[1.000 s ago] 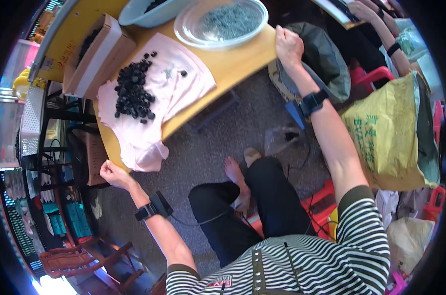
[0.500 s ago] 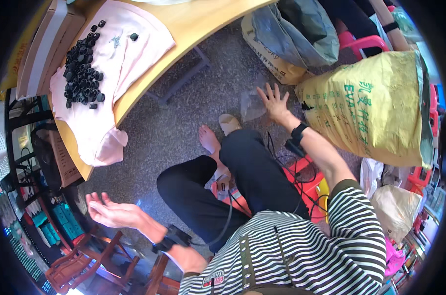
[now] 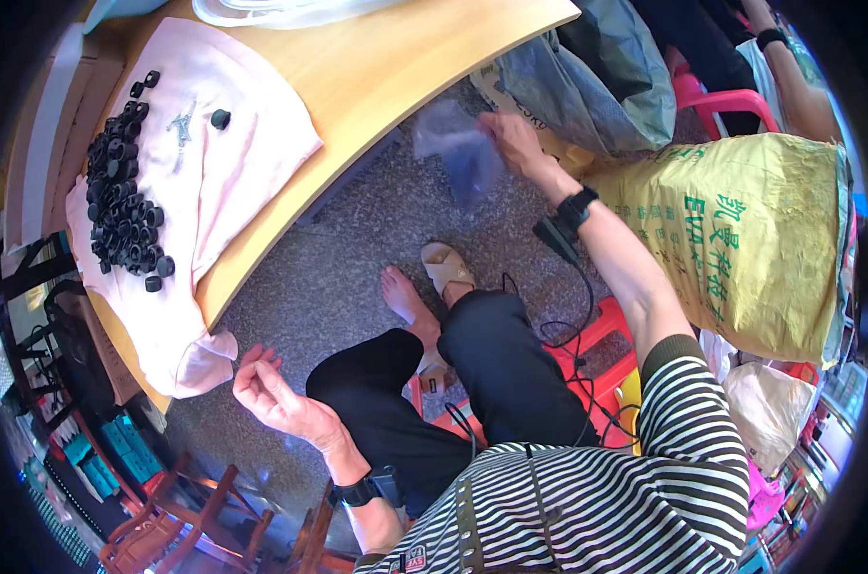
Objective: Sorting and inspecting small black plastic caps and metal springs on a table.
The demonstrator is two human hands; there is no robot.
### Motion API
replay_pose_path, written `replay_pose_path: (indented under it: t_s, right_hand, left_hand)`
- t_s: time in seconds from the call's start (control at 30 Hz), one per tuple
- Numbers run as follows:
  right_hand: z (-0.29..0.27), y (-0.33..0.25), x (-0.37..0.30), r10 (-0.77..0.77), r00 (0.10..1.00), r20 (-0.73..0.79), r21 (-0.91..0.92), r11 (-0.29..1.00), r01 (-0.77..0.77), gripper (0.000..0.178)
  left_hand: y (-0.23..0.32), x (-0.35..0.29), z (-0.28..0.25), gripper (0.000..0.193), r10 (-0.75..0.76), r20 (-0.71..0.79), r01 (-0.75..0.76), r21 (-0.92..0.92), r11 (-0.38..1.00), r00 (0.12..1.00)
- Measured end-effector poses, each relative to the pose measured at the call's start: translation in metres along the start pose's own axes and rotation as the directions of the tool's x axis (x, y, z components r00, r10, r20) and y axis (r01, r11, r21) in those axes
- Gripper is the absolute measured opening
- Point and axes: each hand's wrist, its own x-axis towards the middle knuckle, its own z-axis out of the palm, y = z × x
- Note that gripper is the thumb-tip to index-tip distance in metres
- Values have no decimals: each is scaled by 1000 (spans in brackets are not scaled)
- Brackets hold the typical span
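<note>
One right hand (image 3: 518,143) pinching clear bag (image 3: 461,158), left hand (image 3: 285,402) loosely curled

The head view looked steeply down from the person's own head, upright and wide, with the striped shirt (image 3: 587,502) nearest at the lower edge. The left hand (image 3: 285,397) and right hand (image 3: 522,148) lay at middle range, the floor (image 3: 343,239) farther below. The table (image 3: 386,72) curved across the upper left; toward the dark rim, shapes seemed too bent to judge well.
</note>
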Motion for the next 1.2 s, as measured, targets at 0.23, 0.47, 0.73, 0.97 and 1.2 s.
replay_pose_path:
  t_s: [0.23,0.47,0.73,0.97,1.2]
  right_hand:
    - [-18,-22,30,3,991,-137,293,955,38,23]
    - [-81,14,-92,92,905,415,50,991,-124,20]
    - [-91,29,-290,257,99,961,-249,965,-86,59]
    - [-89,15,-330,313,-210,926,-325,945,-26,75]
    - [-82,27,-367,92,97,991,-76,983,-165,32]
  left_hand:
    - [-15,26,18,8,67,96,-69,23,997,993]
    - [-25,42,35,13,86,226,-79,-38,996,970]
    - [-8,17,-8,13,179,254,-223,157,962,950]
    - [-43,-125,21,13,-402,783,231,330,915,475]
    - [-110,-204,21,34,-724,689,-277,702,656,34]
